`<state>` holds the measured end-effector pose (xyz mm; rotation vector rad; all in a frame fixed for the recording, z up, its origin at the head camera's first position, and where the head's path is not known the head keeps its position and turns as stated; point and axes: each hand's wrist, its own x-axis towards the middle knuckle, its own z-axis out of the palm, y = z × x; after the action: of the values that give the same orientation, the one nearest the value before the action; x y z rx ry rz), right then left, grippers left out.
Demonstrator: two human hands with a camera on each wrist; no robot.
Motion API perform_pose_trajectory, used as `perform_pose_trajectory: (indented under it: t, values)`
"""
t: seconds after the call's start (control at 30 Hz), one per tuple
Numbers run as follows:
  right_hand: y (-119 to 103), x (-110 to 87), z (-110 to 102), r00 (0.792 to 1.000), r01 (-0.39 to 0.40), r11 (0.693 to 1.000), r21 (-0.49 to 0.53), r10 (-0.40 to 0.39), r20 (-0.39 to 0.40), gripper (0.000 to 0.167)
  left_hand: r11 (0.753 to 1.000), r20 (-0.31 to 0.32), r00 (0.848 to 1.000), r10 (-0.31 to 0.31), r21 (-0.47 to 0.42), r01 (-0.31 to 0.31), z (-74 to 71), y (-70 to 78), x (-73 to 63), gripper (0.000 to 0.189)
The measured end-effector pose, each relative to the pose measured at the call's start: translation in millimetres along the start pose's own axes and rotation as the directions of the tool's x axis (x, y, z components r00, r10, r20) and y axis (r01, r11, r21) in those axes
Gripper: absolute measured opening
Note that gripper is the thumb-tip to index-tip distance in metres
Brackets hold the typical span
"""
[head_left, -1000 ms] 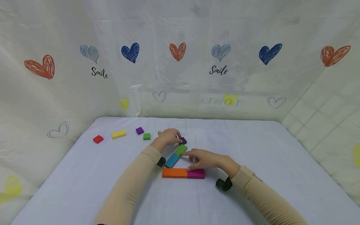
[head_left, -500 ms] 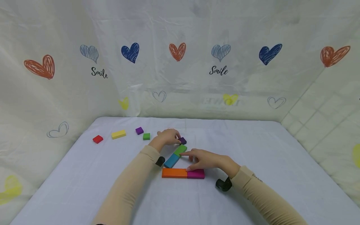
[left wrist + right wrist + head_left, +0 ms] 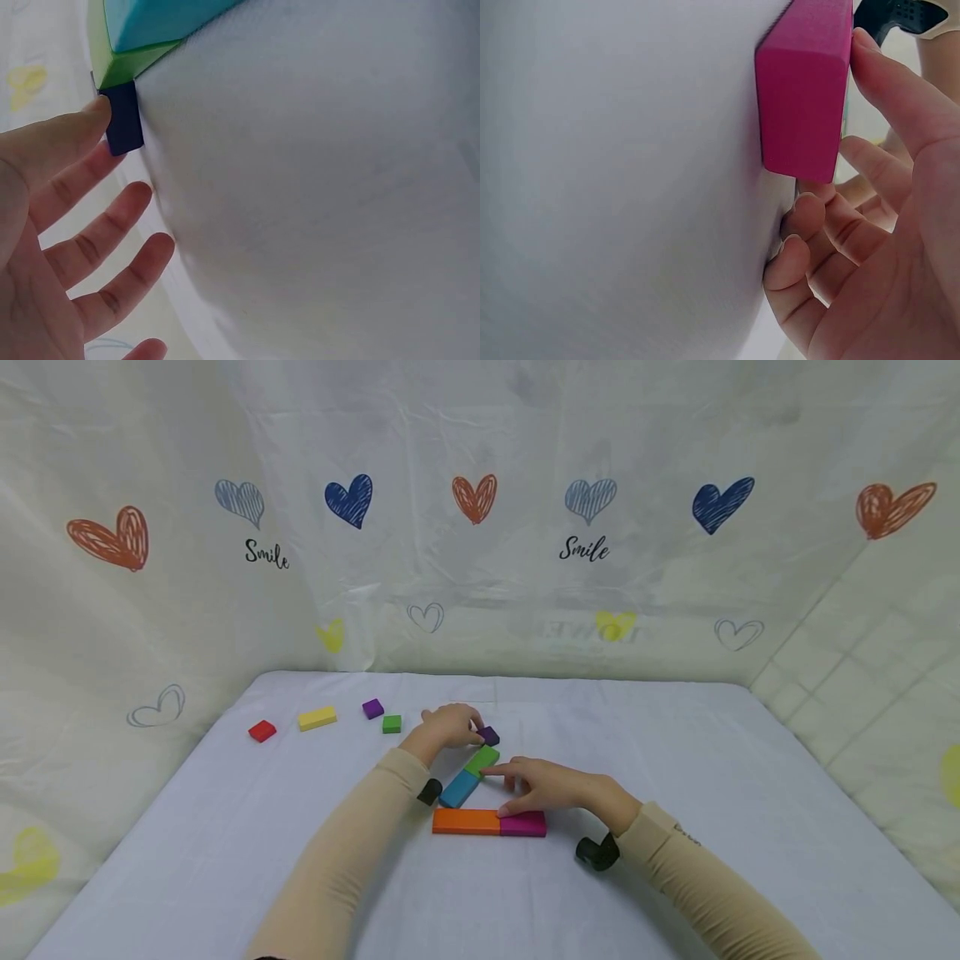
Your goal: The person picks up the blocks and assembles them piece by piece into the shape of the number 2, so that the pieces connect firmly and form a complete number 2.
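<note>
My left hand [image 3: 448, 725] pinches a small dark purple block [image 3: 490, 736] between thumb and index finger, its other fingers loosely spread in the left wrist view. That block sits at the far end of a light green block [image 3: 483, 758], which lines up end to end with a blue block [image 3: 459, 788] in a slanted row. Nearer the front, an orange block [image 3: 466, 822] and a magenta block [image 3: 525, 824] form a straight row. My right hand [image 3: 551, 783] rests its thumb at the magenta block's edge, beside the orange one, while its extended index finger reaches the green block's side.
Loose blocks lie at the back left of the white-covered table [image 3: 637, 877]: a red one [image 3: 262, 731], a yellow one [image 3: 317, 719], a purple one [image 3: 372, 708] and a small green one [image 3: 392, 724]. A white curtain [image 3: 480, 568] with printed hearts hangs behind.
</note>
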<state>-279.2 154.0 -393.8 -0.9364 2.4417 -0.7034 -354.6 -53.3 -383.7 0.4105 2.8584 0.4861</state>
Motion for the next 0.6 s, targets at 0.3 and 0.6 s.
perform_pose_trajectory:
  t: [0.3,0.6]
  values:
    - [-0.9,-1.5,-0.9,1.0,0.005,1.0,0.002,-0.005,0.0,0.066,1.0,-0.004,1.0,-0.003,-0.004,0.003,0.3,1.0,-1.3,0.028]
    - [1.2,0.7,0.0,1.0,-0.022,1.0,-0.009,0.022,0.0,0.067,1.0,0.003,1.0,0.023,-0.001,-0.023,1.0,-3.0,-0.6,0.032]
